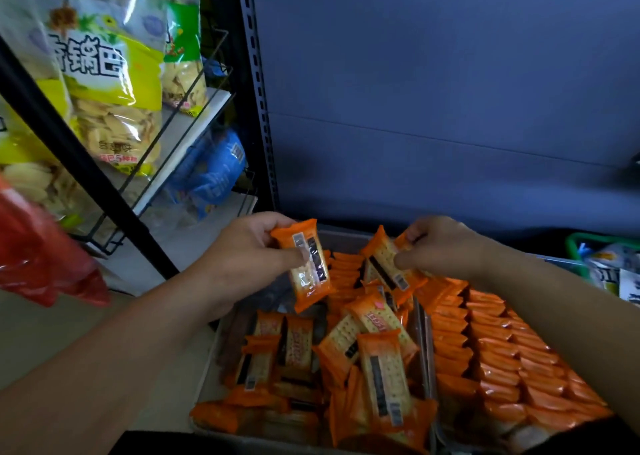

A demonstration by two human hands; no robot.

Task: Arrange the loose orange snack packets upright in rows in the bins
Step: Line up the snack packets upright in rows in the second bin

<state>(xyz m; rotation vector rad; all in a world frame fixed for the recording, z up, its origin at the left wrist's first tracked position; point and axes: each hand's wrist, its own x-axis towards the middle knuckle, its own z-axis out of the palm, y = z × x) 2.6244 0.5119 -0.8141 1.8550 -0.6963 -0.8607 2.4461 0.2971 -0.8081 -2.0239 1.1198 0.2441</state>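
The left hand point(242, 247) pinches a small orange foil cracker packet with a clear window and barcode strip point(306, 264) by its top end, thumb across the front and fingers curled behind, so the packet hangs lifted above the clear plastic left bin point(207, 368). At 3 o'clock from it, the right hand point(440, 247) grips a second orange cracker packet point(384, 262), thumb pressed on its face and fingers closed over its upper corner; this packet tilts, its lower end touching or just above the heap, and the view does not settle which.

Below both hands, at 6 o'clock, the left bin holds a loose jumble of orange packets point(346, 357) lying flat, overlapping and skewed at all angles. At the far end of the same bin, between the two held packets, a short run of packets stands on edge point(346, 267). At 3 o'clock from the jumble, past a clear divider wall, the right bin point(426, 350) is filled with tight upright rows of orange packets point(502, 350), edges up.

At 10 o'clock a black wire shelf rack point(194, 115) carries large yellow-green bags of chips point(110, 101) and a blue snack bag point(214, 170). A blurred red plastic bag point(45, 257) sits at 9 o'clock. A dark blue-grey back panel point(433, 91) rises behind the bins.
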